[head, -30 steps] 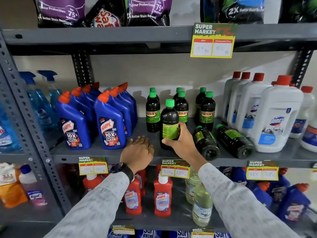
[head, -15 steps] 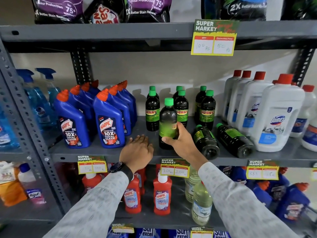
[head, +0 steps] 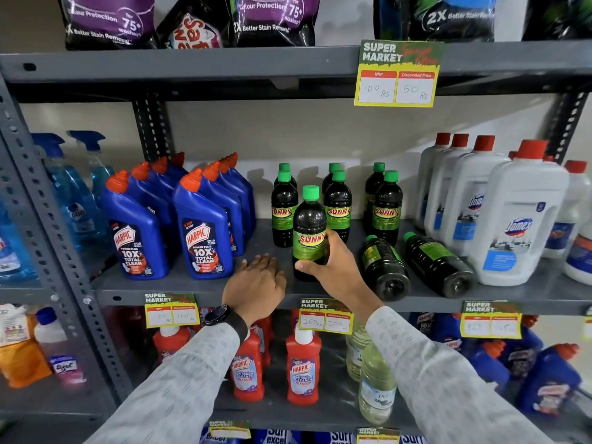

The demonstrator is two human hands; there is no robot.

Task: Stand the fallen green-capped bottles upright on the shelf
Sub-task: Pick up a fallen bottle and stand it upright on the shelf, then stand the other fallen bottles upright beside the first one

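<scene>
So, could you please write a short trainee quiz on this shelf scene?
1. How many green-capped bottles lie fallen?
2. True or false: the right hand grips an upright Sunny bottle.
3. The left hand is: A) holding a Harpic bottle, B) resting on the shelf, C) touching a price tag.

Key: 1. Two: one nearer the right hand, another beside the Domex bottle. 2. True. 3. B.

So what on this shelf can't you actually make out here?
Head view only:
- Labels of the two fallen bottles: turned away, bases face the camera.
- Held bottle: its lower right side is covered by the right hand.
- Left price tag: handwriting too blurred.
- Top-shelf pouches: cut off by the frame edge.
</scene>
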